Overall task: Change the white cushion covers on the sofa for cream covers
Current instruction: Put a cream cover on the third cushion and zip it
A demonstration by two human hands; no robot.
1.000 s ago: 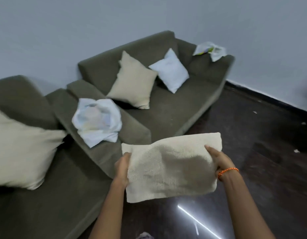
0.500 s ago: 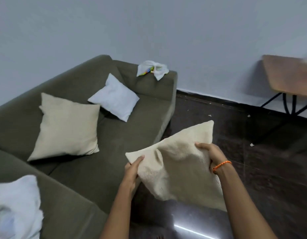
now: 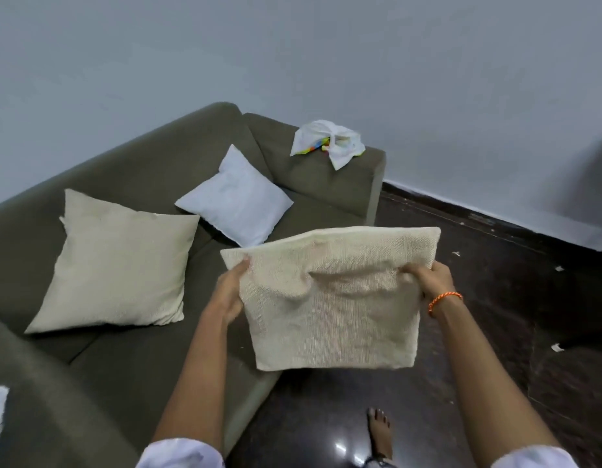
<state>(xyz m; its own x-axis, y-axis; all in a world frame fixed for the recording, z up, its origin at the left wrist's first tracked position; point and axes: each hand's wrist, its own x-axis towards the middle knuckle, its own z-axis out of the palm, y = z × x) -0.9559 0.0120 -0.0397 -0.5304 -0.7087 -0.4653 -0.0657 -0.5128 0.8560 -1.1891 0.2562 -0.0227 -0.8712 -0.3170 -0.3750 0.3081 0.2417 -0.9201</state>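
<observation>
Fingers [image 3: 416,272] of both hands curled, gripping cream cover [image 3: 330,305] by opposite sides, above sofa [image 3: 130,359] edge

cream cushion [image 3: 114,261]: 1 | white cushion [image 3: 234,197]: 1 | loose cream cover [image 3: 330,302]: 1 | crumpled white cloth [image 3: 326,141]: 1 | hands: 2

Crumpled white bag [image 3: 327,143] with colourful print, dark glossy floor [image 3: 495,298], pale wall [image 3: 360,62], paper scraps [image 3: 557,347].
</observation>
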